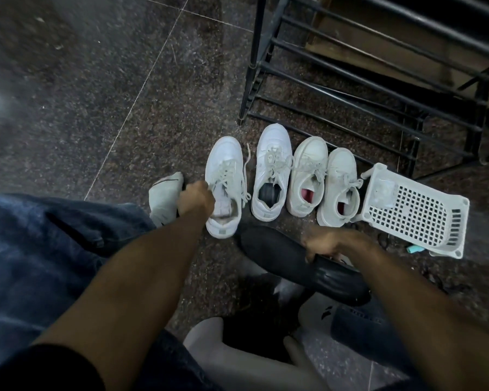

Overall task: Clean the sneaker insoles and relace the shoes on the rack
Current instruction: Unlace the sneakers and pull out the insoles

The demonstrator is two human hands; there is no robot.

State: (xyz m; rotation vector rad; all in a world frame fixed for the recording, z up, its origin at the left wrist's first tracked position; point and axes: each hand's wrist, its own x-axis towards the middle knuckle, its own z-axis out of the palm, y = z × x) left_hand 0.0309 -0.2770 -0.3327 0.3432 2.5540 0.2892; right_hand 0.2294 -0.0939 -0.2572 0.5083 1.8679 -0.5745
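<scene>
Several white sneakers stand in a row on the dark floor in front of a black rack (378, 88). My left hand (195, 200) grips the side of the leftmost sneaker (223, 176) near its opening, and that shoe's laces hang loose. My right hand (323, 245) holds a black insole (283, 261) that lies just behind the row. The second sneaker (271, 170) shows a black insole inside. The two right sneakers (308, 176) (338, 187) show red linings.
A white perforated plastic basket (415, 213) lies at the right of the row. My socked foot (164, 196) is left of the shoes, and my blue-jeaned knee fills the lower left. A small teal object (415, 249) lies by the basket.
</scene>
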